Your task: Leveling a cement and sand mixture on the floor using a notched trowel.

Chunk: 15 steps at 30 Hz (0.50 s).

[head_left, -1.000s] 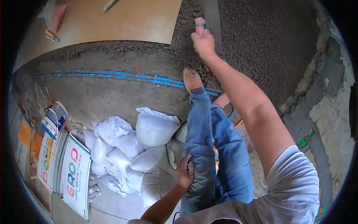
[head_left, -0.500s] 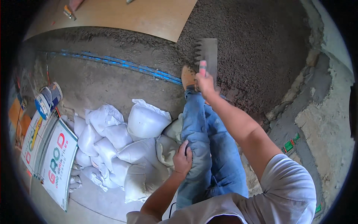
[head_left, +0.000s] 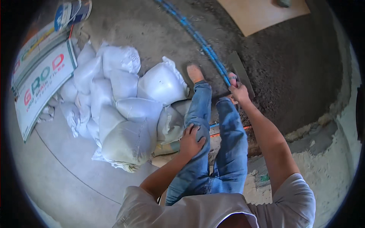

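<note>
We're looking down at a rough work-site floor here. Dark grey mortar bed (head_left: 300, 64) covers the upper right, with a tan floor tile (head_left: 262, 13) laid at the top. A blue pipe (head_left: 197, 38) runs diagonally across the bare screed. A pile of white sacks (head_left: 121, 102) sits on smooth pale concrete (head_left: 64, 167), with flat printed boxes (head_left: 38, 83) at the left. A crumbly pale plaster edge (head_left: 334, 133) shows on the right, in bright daylight.
</note>
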Tool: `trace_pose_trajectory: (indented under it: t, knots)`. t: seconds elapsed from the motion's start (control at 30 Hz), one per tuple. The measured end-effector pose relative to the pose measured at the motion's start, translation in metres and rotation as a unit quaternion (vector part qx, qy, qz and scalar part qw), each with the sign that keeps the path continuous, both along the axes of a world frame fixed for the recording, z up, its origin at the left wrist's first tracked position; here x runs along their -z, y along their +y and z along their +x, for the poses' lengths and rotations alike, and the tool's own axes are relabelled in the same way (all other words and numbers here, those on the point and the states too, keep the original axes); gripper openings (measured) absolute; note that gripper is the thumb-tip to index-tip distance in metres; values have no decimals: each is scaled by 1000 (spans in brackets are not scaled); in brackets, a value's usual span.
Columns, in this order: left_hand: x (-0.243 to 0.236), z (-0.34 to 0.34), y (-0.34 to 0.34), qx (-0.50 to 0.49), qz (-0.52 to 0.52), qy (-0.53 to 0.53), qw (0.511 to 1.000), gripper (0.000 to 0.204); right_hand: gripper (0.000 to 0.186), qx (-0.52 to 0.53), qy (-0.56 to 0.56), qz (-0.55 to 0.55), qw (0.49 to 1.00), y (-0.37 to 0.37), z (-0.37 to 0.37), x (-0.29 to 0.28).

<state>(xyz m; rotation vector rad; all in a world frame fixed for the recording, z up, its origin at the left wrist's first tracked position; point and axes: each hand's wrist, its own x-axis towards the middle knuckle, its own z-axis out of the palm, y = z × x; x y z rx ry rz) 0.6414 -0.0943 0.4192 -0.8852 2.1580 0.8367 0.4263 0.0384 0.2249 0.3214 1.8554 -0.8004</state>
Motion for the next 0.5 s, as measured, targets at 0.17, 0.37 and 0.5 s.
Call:
trace_pose_trajectory:
  t: [0.17,0.37,0.5]
  knots:
    - [19,10,-23,-49,-5,0,999,47,35,99,-134,-68,984,-121,28,51]
    - [20,13,-48,-123,30,-7,992,44,24,225,-374,-124,891,-303,83,46]
    - [22,23,-68,-191,70,5,979,43,29,281,-402,-132,861,-392,130,36]
